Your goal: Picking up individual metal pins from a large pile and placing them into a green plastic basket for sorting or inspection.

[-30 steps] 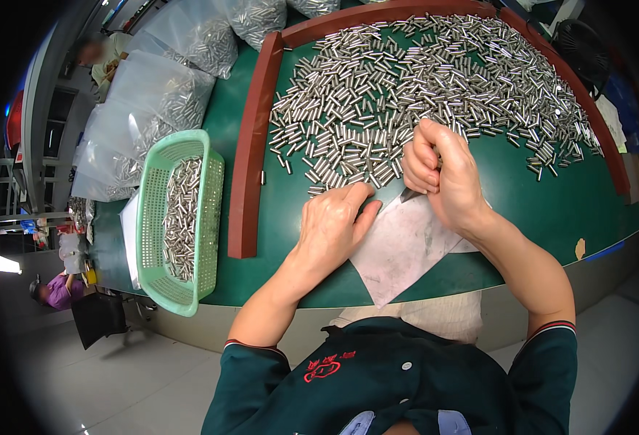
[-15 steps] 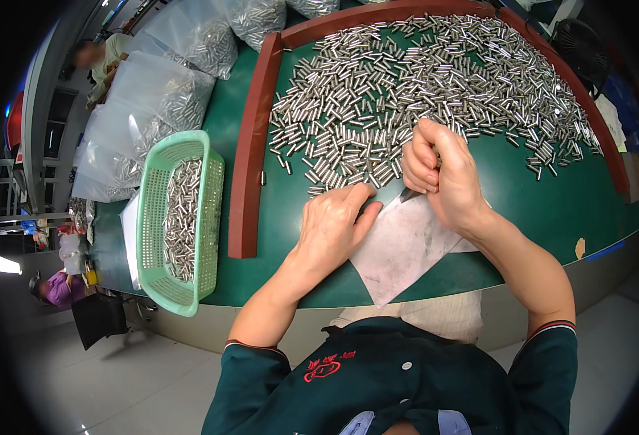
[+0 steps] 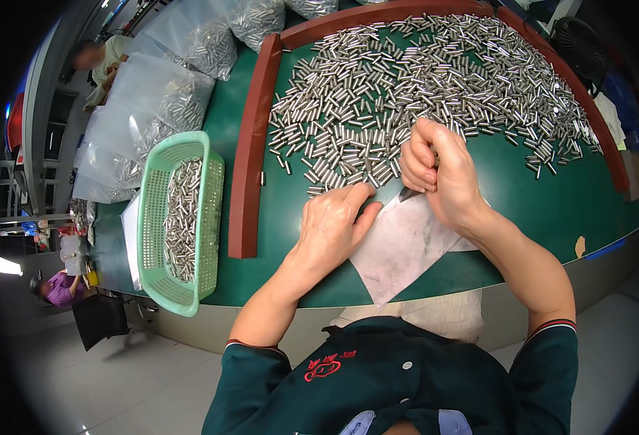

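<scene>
Many short shiny metal pins lie spread over the green table. My left hand rests palm down at their near edge, fingertips beside the closest pins and thumb held apart from the index finger. To its right, my right hand is closed in a fist around a dark pointed tool. Only the tool's tapered end shows below the fingers; the rest is hidden. Beneath that tip lies a stained, pale pinkish sheet, one corner pointing at the table's front edge and its upper part partly covered by the right hand.
Dark red bars border the pins at the left, back and right. Left of them stands a green mesh basket holding more pins. Clear bags of pins line the far left, a black fan the far right. Other people are in the background.
My right hand has barely shifted, with the dark tool still in it. My left hand and the sheet stay where they were.
</scene>
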The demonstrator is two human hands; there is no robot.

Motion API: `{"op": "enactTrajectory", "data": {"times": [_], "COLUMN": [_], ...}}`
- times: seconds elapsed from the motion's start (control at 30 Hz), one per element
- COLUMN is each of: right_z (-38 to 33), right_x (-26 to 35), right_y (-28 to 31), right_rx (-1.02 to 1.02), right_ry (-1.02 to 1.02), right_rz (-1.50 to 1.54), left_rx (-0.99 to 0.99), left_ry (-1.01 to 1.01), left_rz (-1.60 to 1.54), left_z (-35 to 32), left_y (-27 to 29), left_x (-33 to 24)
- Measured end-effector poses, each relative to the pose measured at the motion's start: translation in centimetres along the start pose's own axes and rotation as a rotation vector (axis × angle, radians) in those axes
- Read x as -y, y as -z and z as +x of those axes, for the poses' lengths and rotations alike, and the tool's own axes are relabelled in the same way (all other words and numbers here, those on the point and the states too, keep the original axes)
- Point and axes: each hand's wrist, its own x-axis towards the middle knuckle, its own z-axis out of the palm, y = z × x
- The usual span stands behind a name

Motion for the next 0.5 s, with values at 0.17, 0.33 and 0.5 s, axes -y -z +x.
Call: {"op": "enactTrajectory", "data": {"times": [0.17,0.33,0.5], "right_z": [0.0,-0.04,0.13], "right_x": [0.0,0.01,0.16], "right_y": [0.0,-0.15,-0.06], "right_rx": [-0.012,-0.007,-0.007], "right_ry": [-0.003,0.001,-0.008], "right_rz": [0.004,0.004,-0.027], "left_rx": [0.015,0.006,0.009], "left_ry": [0.004,-0.002,-0.008], "left_rz": [-0.004,-0.002,-0.012], "left_z": [0.01,-0.1,0.02], "left_y": [-0.07,0.15,-0.01], "left_x": [0.03,-0.15,0.04]}}
